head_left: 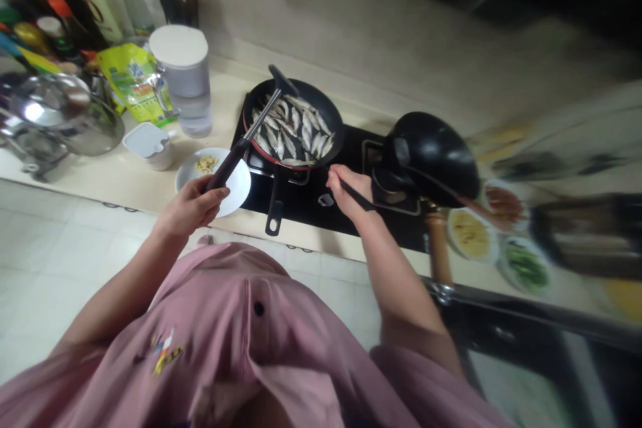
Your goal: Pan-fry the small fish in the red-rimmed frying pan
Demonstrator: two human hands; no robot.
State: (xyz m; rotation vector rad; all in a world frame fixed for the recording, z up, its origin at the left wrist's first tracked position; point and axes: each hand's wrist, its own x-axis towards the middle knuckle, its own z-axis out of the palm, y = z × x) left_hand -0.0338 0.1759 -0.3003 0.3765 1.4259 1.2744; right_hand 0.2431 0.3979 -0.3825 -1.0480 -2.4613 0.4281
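Note:
My left hand [193, 204] is wrapped round the dark handle of a spatula [261, 122], whose black head rests at the far left rim of the frying pan [328, 110]. Several small silvery fish [295, 130] lie spread over the pan's bottom. The pan sits on a burner with its black handle pointing towards me. Closed at the pan's near right side, my right hand [348, 190] grips a slim black utensil [357, 195]; its working end is hidden, so its kind is unclear. Under my left hand is a white plate [239, 195] with chopped yellowish bits [206, 164].
A black wok [431, 154] with a wooden handle stands on the right of the black stove [311, 204]. Dishes of yellow shreds [471, 234], green pieces [525, 264] and reddish-brown food [504, 204] are beyond it. Left are a water pitcher [188, 90], a white tub [149, 146] and a glass-lidded pot [70, 114].

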